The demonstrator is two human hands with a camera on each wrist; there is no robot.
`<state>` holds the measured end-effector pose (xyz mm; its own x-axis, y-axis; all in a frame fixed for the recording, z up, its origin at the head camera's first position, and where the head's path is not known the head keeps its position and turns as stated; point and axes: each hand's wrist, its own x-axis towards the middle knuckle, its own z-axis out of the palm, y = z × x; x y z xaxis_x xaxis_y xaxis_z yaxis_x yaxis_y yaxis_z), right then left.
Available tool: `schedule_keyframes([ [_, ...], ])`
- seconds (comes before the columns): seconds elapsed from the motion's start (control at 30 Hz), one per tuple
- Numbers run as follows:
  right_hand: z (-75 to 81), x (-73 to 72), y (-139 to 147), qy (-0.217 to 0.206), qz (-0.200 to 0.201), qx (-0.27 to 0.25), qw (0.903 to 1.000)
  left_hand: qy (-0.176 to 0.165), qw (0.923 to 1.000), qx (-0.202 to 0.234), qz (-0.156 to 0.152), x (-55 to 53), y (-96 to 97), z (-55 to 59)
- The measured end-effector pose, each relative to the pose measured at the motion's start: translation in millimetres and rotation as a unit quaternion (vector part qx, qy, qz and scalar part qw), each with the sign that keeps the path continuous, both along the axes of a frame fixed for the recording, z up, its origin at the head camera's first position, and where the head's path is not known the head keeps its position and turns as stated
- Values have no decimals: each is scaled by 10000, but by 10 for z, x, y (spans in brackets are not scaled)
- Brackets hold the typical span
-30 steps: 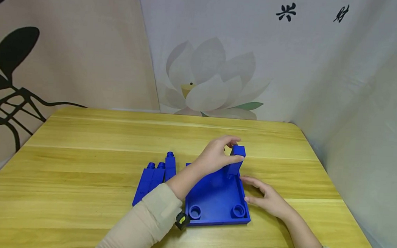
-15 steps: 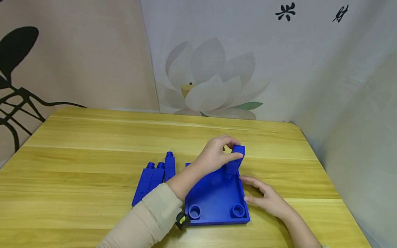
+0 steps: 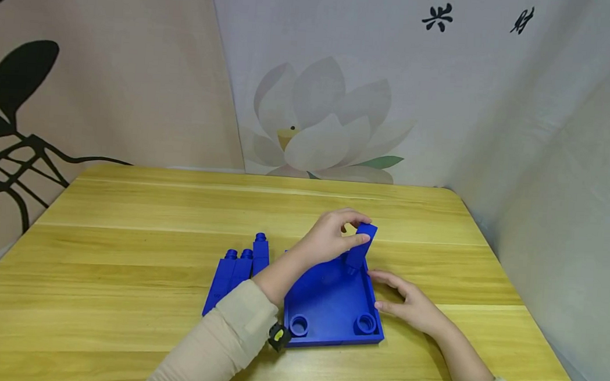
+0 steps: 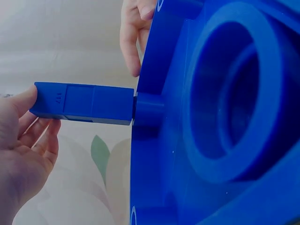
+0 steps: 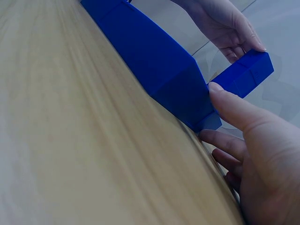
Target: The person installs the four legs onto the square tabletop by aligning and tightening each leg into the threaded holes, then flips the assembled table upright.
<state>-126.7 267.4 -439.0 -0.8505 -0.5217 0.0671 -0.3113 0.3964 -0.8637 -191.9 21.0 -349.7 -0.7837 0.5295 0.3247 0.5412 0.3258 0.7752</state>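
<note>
In the head view my left hand pinches the upper end of a blue square-sided leg between thumb and fingers. The leg leans a little, its narrow lower end over a socket at the far right corner of a shallow blue square tabletop, which lies with its raised rim up. The left wrist view shows the leg end-on against a round socket, with a thin dark gap between. My right hand lies along the tabletop's right side, fingers loosely bent, fingertips at its outer edge.
Several more blue legs with round pegs lie left of the tabletop, partly behind my left forearm. Two round sockets show at its near corners. Wooden table runs all around; a printed cloth hangs behind.
The leg in my left hand has twisted slightly and leans more, its top toward the right. My right hand and the tabletop have stayed in place.
</note>
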Motion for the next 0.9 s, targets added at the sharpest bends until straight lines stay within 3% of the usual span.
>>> schedule_keyframes([
  [0.27, -15, -10, 0, -15, 43, -69, 10000, -193, 9997, 53, 150, 36, -10, 11],
  [0.5, -20, -8, 7, 2, 44, -92, 9999, -276, 9959, 96, 852, 89, 72, 26],
  [0.6, -19, -8, 7, 14, 54, -124, 9999, -220, 9947, 83, 1004, 103, 105, 26],
  [0.9, -14, -6, 7, -46, 21, -99, 9999, -206, 9940, 168, 1058, 120, 126, 18],
])
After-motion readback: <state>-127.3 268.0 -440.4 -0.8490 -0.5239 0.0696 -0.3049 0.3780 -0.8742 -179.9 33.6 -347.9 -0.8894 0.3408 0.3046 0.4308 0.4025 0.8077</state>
